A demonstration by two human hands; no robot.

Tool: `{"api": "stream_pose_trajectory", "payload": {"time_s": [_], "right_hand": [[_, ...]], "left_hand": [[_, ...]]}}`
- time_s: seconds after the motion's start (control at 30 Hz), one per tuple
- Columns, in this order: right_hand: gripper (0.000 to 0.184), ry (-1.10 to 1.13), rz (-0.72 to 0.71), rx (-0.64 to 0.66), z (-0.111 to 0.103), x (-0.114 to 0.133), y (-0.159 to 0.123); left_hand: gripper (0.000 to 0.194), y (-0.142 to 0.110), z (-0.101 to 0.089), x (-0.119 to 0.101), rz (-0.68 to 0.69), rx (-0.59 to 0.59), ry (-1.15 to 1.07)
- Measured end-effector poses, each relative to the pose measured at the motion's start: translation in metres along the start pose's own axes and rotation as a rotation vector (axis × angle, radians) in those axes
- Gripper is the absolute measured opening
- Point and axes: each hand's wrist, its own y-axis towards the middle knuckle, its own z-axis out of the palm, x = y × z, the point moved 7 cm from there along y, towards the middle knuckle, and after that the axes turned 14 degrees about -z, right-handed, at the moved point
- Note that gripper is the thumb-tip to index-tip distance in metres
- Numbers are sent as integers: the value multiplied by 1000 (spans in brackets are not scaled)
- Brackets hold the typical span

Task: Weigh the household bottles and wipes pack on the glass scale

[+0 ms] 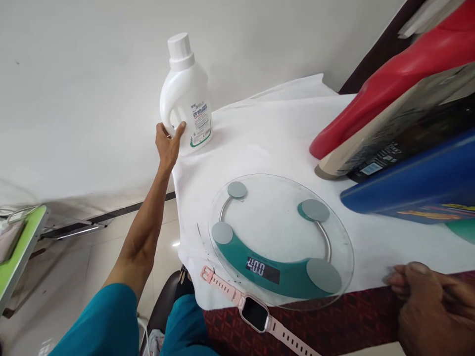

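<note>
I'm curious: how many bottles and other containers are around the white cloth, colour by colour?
White bottle: 1
Red container: 1
Beige container: 1
Black container: 1
Blue container: 1
Green container, partly in view: 1
Total: 6

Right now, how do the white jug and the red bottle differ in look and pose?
The white jug has a printed label facing the camera, while the red bottle shows no label on its visible part. The left hand grips the jug by its handle; neither of the hands touches the red bottle. The jug is seen whole, but the red bottle runs out of the picture. Both stand on the white cloth.
</note>
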Motion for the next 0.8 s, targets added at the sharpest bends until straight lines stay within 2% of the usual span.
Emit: {"api": "stream_pose_trajectory", "payload": {"time_s": [0.17, 0.27, 0.33, 0.4, 0.57, 0.73, 0.8], "right_hand": [[17, -119, -32, -1, -2, 6, 1], [20, -119, -76, 5, -2, 8, 3], [23, -125, -77, 6, -3, 9, 4], [25, -117, -72, 11, -2, 9, 5], [31, -57, -113, 27, -1, 11, 6], [37, -10, -167, 50, 0, 16, 5], [40, 10, -185, 59, 1, 18, 5]], "left_hand": [[63, 26, 14, -30, -8, 69, -121], [61, 20, 26, -46, -37, 80, -191], [60, 5, 29, -56, -46, 67, -211], [58, -16, 24, -64, -46, 32, -226], [56, -69, -14, -88, 2, -64, -238], [44, -121, -38, -122, 57, -2, -237], [47, -139, -44, -132, 83, 34, -262]]}}
